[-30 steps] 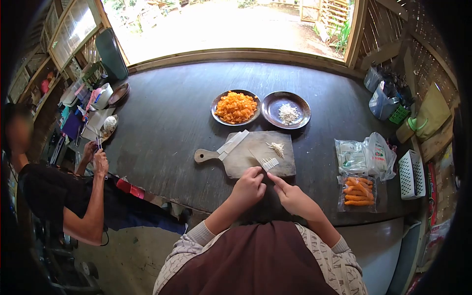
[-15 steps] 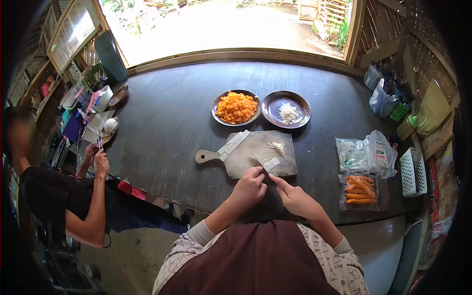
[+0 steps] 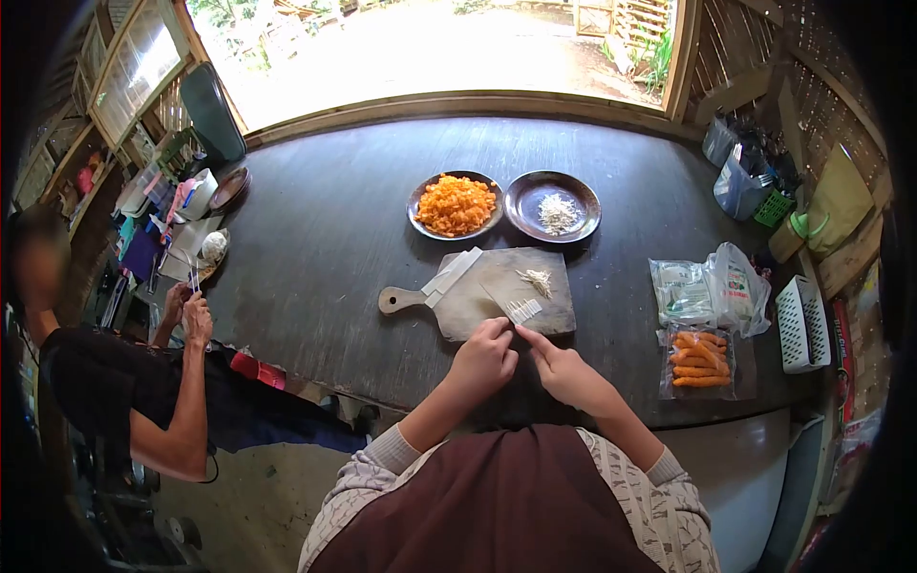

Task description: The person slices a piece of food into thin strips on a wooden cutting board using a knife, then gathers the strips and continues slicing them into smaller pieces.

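In the head view, the curled left hand (image 3: 485, 358) and bent-fingered right hand (image 3: 568, 374) sit by thin white strips (image 3: 524, 310) at the near edge of a pale wooden paddle-shaped board (image 3: 464, 315); I can't tell their grip. The dark wooden surface (image 3: 315, 229) stretches wide leftward. Print on the clear plastic bag (image 3: 682, 292) is too small to read.

White slotted basket (image 3: 802, 327) at far right; black-shirted person (image 3: 95, 382) at left; dark-green panel (image 3: 212, 113), perhaps tray, beside window frame (image 3: 458, 103).

Palm of the right hand (image 3: 573, 377), hidden
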`<state>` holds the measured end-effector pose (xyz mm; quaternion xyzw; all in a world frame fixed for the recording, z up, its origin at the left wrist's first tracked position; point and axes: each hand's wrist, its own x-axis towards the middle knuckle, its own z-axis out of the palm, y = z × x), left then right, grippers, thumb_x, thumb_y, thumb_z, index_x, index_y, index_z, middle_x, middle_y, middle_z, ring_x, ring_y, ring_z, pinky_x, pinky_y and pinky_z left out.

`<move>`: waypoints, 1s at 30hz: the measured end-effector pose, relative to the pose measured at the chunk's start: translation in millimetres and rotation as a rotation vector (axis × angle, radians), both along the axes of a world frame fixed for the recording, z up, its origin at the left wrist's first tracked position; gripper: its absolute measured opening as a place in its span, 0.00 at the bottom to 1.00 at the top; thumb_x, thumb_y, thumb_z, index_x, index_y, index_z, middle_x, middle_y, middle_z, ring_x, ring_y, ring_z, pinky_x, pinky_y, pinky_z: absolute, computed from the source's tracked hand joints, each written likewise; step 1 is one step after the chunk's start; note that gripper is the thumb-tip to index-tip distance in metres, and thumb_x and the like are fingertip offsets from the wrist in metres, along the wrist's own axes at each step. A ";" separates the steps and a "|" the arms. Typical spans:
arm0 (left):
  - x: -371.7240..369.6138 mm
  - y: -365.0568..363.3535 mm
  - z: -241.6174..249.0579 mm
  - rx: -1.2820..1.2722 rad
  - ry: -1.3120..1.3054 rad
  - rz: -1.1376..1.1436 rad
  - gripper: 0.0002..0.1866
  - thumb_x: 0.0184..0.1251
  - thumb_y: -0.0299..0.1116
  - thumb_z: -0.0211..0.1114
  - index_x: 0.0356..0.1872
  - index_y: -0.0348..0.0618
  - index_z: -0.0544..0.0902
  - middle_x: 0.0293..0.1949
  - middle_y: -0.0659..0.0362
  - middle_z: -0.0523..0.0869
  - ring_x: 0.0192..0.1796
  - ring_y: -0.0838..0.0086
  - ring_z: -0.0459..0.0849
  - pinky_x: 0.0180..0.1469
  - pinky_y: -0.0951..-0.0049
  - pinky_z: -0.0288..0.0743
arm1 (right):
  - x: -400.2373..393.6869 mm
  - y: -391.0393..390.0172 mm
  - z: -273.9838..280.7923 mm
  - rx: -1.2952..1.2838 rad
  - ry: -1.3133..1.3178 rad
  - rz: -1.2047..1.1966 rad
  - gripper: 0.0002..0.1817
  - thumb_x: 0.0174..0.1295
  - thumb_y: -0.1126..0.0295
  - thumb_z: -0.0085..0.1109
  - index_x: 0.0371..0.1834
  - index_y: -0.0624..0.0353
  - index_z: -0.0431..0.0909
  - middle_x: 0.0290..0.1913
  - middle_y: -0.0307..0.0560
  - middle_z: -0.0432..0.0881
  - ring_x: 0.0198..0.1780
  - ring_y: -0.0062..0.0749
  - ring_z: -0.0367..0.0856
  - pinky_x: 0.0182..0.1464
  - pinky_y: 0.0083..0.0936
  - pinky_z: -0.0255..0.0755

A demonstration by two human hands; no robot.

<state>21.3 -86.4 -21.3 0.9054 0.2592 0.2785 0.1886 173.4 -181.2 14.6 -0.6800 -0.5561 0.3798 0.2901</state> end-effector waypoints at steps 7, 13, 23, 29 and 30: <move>-0.2 -0.2 -0.7 -0.016 -0.006 -0.003 0.15 0.54 0.28 0.60 0.40 0.27 0.81 0.51 0.40 0.79 0.56 0.51 0.77 0.61 0.60 0.70 | -1.1 -10.7 29.3 -0.168 0.047 -0.021 0.23 0.72 0.63 0.40 0.71 0.39 0.61 0.29 0.65 0.82 0.24 0.49 0.82 0.32 0.37 0.76; 0.0 -0.4 -4.5 -0.019 -0.023 0.005 0.14 0.53 0.28 0.60 0.39 0.27 0.81 0.51 0.40 0.79 0.56 0.50 0.77 0.60 0.60 0.71 | -0.4 1.8 -1.8 0.012 -0.003 -0.006 0.24 0.73 0.62 0.40 0.72 0.38 0.61 0.23 0.57 0.79 0.21 0.34 0.77 0.31 0.34 0.75; 0.0 1.0 -4.9 -0.020 -0.032 -0.003 0.14 0.53 0.27 0.60 0.39 0.28 0.81 0.51 0.40 0.79 0.56 0.50 0.78 0.60 0.60 0.71 | -3.8 -1.0 -4.5 0.038 -0.068 -0.026 0.24 0.72 0.63 0.42 0.71 0.37 0.62 0.29 0.64 0.81 0.29 0.45 0.82 0.41 0.35 0.74; -0.9 2.1 -3.3 0.018 -0.020 0.001 0.15 0.53 0.28 0.60 0.40 0.28 0.81 0.51 0.41 0.79 0.56 0.51 0.77 0.60 0.60 0.71 | 0.9 -5.8 4.3 -0.102 0.014 -0.019 0.24 0.72 0.62 0.42 0.71 0.36 0.62 0.34 0.64 0.82 0.34 0.45 0.83 0.45 0.36 0.74; -1.1 1.7 -4.1 0.014 -0.026 -0.003 0.15 0.53 0.28 0.60 0.40 0.28 0.81 0.51 0.41 0.79 0.56 0.51 0.77 0.60 0.60 0.71 | 1.2 -5.1 -1.4 -0.034 -0.024 -0.007 0.23 0.72 0.62 0.41 0.71 0.38 0.62 0.37 0.66 0.82 0.38 0.53 0.83 0.47 0.38 0.74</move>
